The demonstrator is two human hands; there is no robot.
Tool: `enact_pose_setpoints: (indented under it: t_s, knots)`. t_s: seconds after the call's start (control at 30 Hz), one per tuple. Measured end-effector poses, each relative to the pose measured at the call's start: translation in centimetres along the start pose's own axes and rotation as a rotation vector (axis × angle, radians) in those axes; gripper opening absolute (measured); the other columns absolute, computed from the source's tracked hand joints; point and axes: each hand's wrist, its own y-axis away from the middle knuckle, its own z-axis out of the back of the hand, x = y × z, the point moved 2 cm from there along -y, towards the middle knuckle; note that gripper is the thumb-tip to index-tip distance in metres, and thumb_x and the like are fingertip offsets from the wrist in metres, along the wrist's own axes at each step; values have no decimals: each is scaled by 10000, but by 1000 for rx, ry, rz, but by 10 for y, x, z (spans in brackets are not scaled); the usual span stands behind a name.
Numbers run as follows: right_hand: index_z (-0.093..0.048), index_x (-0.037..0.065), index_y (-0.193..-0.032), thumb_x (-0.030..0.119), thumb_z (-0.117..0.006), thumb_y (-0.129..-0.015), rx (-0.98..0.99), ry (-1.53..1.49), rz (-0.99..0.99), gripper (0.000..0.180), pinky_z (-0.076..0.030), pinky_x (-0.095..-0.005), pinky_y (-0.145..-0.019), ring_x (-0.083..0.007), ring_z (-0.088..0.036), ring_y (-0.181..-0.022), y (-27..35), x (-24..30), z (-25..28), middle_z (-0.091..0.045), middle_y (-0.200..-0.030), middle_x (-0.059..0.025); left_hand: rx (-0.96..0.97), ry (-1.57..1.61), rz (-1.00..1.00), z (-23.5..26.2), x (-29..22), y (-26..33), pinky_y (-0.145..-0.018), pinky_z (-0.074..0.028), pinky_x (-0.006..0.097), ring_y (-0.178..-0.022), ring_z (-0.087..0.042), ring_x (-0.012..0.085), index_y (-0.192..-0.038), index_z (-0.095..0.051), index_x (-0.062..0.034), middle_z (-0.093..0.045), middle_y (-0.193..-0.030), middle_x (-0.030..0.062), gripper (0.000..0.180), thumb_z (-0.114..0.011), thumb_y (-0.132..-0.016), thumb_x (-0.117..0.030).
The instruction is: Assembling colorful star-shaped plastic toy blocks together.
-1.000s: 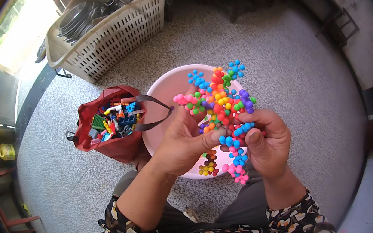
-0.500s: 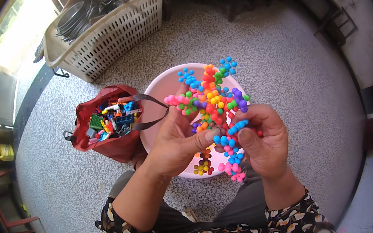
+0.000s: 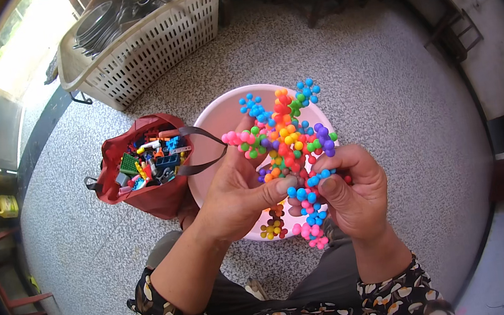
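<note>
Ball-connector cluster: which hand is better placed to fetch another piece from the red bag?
Left, probably. The left hand is on the side nearest the red bag, which lies open to the person's left. The right hand grips the ball-connector cluster from the far side, over the pink basin.

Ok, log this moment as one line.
left hand: gripping toy cluster | right hand: gripping same cluster | below: pink basin | beside: red bag
</note>
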Motion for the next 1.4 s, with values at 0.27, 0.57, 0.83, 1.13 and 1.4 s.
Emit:
enact_pose_setpoints:
  t_s: [0.27,0.57,0.83,1.13,1.4]
  knots:
    - [-551,-23,-889,18,-599,-811,21,139,62,101,-438,-208,-642,-92,-530,-722,-1,-1,8,-525,-817,-48,-1,9,7,0,5,-1,-922,-422,327,-1134,-449,209,-1391,-70,-108,-384,-1277,105,891,-655,-736,38]
    - [-562,-30,-852,-1,-603,-798,53,269,118,74,-435,-215,-651,-97,-526,-720,-4,5,14,-524,-808,-51,-11,17,13,3,15,-4,-935,-417,342,-1142,-448,224,-1390,-73,-109,-371,-1287,111,887,-656,-737,33]
    - [-526,-17,-989,165,-580,-852,103,43,-10,234,-476,-220,-702,-106,-563,-810,-1,4,10,-559,-890,-63,18,39,-14,-1,7,-2,-925,-429,348,-1157,-440,239,-1394,-53,-124,-355,-1306,131,893,-647,-746,30]
    - [-473,25,-1023,342,-436,-913,-74,-14,-127,338,-453,-198,-513,-70,-523,-637,-7,0,16,-546,-818,-59,-34,-46,-101,-3,5,0,-919,-417,364,-1091,-507,236,-1313,-290,-25,-485,-1214,132,706,-689,-736,-108]
    - [-399,40,-1073,241,-411,-939,-88,-56,-70,242,-331,-146,-606,5,-400,-675,-5,-9,-7,-487,-799,19,-44,-139,-137,1,5,-1,-956,-383,374,-1140,-464,237,-1341,-233,-48,-445,-1254,130,737,-664,-744,-45]
